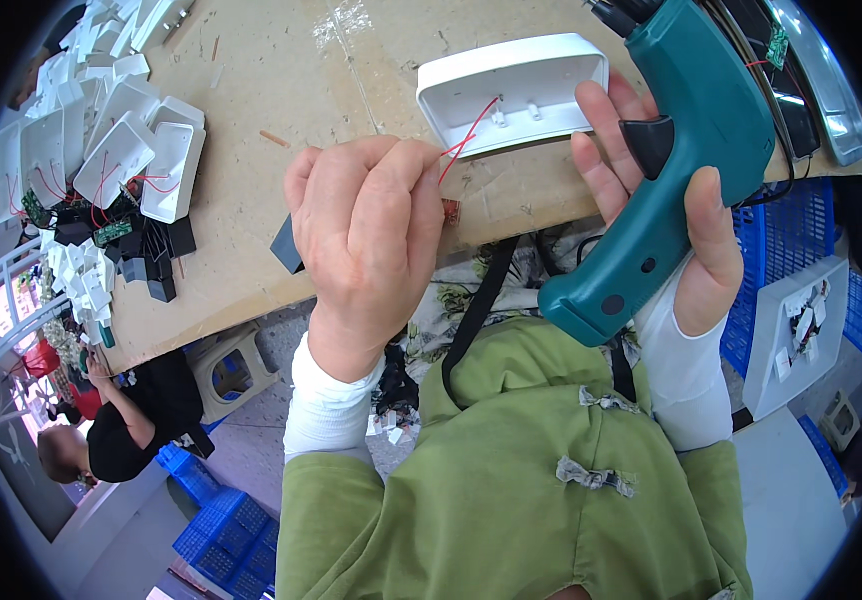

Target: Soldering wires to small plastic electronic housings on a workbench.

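Observation:
My left hand (366, 235) is closed, knuckles up, above the table's near edge. Whatever its fingertips hold is hidden. Thin red wires (471, 132) run from its fingers into a white plastic housing (511, 65), whose open side faces me. Just beyond that hand's right side peeks a small reddish-brown circuit board (451, 210). A dark grey flat-sided piece (287, 247) shows at its left. Across my right palm rests a teal pistol-grip power tool (686, 170) with a black trigger. My right hand (706, 260) has its thumb on one side and loosely bent fingers on the other.
White housings (173, 170) with red wires, green boards and black boxes (159, 285) are heaped at the table's left. Blue crates (231, 540) stand below left. A white tray of small parts (801, 335) sits at right. Another person (131, 420) works at far left.

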`<state>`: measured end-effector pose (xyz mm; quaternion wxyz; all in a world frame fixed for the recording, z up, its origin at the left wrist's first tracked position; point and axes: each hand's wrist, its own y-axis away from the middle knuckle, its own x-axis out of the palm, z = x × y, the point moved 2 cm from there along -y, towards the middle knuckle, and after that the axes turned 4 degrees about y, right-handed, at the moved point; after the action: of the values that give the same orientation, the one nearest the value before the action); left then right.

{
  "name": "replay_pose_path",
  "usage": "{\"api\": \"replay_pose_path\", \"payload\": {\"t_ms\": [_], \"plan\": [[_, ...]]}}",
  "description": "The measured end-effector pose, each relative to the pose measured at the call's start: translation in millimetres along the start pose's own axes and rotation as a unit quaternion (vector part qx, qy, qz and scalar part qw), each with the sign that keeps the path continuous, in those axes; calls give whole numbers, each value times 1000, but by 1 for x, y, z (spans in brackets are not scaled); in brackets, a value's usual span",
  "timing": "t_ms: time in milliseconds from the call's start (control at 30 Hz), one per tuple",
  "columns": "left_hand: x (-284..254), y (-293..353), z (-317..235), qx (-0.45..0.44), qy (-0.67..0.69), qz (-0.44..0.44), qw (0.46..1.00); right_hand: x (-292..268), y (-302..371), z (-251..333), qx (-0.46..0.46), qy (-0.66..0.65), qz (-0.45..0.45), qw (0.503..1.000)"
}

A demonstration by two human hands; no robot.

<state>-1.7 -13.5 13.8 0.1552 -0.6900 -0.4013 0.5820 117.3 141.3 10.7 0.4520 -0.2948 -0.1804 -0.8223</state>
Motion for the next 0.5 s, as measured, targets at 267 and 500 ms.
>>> {"api": "replay_pose_path", "payload": {"t_ms": [267,500], "plan": [[4,-5,-12,29,8,1,1000,2,0,0,-7,21,-2,1000],[21,-19,-5,27,-21,-93,995,4,0,0,-11,39,-6,999]]}}
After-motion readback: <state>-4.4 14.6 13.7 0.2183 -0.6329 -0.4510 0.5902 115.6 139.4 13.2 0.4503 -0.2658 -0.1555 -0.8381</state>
